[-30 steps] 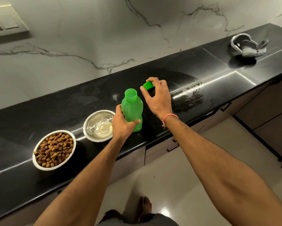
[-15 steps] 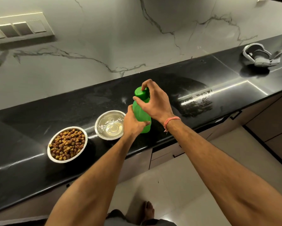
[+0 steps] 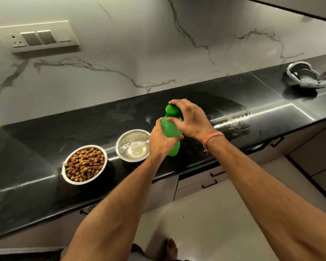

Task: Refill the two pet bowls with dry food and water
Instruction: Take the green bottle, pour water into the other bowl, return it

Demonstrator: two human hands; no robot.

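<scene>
A green plastic bottle (image 3: 172, 129) stands upright on the black counter (image 3: 45, 132). My left hand (image 3: 161, 139) grips its body from the left. Its green cap (image 3: 172, 110) sits on the neck, and the fingers of my right hand (image 3: 189, 119) curl around that cap from the right. Just left of the bottle is a steel bowl (image 3: 133, 146) holding water. Farther left, a second steel bowl (image 3: 84, 164) is filled with brown dry kibble.
A grey and white device (image 3: 307, 77) lies at the counter's far right. A switch plate (image 3: 35, 37) is on the marble wall at upper left. Cabinet drawers (image 3: 199, 182) and a pale tiled floor lie below the counter edge.
My right hand brought the green cap from beside the bottle onto its neck and now curls around it. The left hand kept hold of the bottle. The view tilted upward.
</scene>
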